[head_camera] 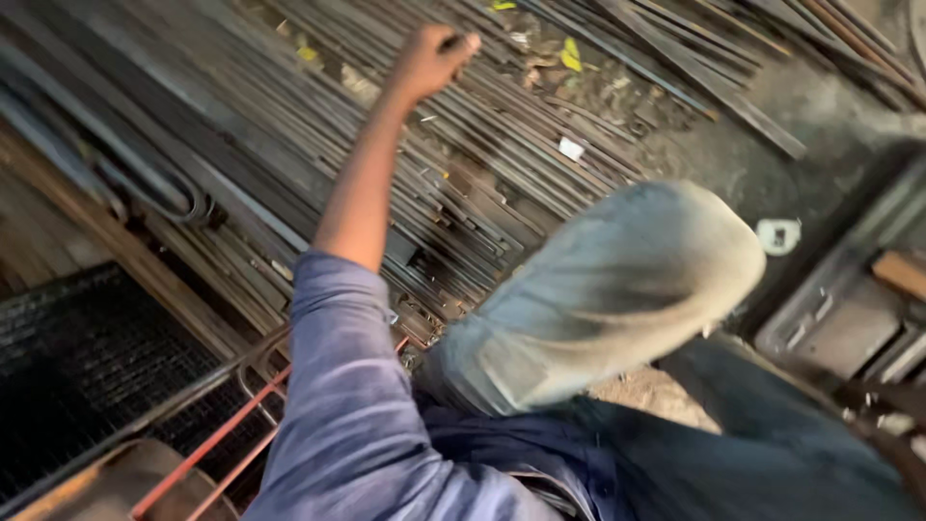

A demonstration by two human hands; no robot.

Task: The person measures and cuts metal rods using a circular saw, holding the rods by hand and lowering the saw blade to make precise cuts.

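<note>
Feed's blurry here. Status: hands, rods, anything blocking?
Left hand fisted, reaching over the metal rods; what's in the grip unclear. Right hand out of view. Raised knee in front, nothing blocking the reach.

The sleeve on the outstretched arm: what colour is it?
The sleeve is a muted blue-purple, seen best in the head view.

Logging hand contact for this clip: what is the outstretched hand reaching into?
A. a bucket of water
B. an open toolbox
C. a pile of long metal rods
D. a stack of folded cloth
C: the left hand is closed among the long metal rods piled on the ground.
</note>
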